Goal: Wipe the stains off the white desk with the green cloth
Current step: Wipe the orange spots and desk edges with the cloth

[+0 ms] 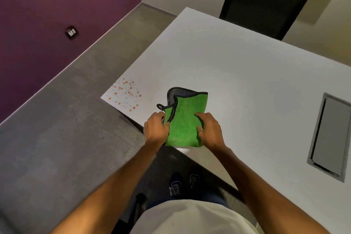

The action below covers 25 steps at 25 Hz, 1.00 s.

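A green cloth (185,118) with black edging and a grey underside lies folded near the front edge of the white desk (237,66). My left hand (155,129) pinches the cloth's left edge between thumb and fingers. My right hand (209,131) rests on the cloth's right side, its fingers pressing the fabric. Several orange stains (126,93) speckle the desk's left corner, apart from the cloth and to its left.
A grey cable hatch (330,137) is set into the desk at the right. A black chair (269,0) stands behind the far edge. Grey carpet (66,119) and a purple wall (57,15) lie to the left. My shoes show below the desk edge.
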### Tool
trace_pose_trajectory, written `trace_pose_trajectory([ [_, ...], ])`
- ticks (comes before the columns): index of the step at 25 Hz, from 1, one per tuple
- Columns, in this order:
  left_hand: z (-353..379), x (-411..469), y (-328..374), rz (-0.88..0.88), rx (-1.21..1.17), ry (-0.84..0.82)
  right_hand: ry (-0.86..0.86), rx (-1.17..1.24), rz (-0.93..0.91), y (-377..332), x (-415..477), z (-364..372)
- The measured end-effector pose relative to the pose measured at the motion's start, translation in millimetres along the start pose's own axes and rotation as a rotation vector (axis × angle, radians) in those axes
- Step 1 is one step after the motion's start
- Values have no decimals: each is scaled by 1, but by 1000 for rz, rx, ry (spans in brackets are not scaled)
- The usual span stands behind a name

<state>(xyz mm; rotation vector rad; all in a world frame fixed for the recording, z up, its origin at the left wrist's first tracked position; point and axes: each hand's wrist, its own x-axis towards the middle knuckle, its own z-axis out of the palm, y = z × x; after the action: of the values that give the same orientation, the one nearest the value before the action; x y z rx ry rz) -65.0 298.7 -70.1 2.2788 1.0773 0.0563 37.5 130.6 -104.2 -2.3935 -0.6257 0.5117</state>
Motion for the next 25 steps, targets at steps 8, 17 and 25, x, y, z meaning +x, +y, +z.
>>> trace_pose_trajectory([
  [8, -33, 46, -34, -96, 108, 148, -128, 26, -201, -40, 65, 34],
  [17, -46, 138, -86, -20, 358, 3, -201, 91, -147, -67, 112, 97],
  [25, -38, 195, -139, 57, 353, -149, -179, 135, 77, -79, 124, 148],
])
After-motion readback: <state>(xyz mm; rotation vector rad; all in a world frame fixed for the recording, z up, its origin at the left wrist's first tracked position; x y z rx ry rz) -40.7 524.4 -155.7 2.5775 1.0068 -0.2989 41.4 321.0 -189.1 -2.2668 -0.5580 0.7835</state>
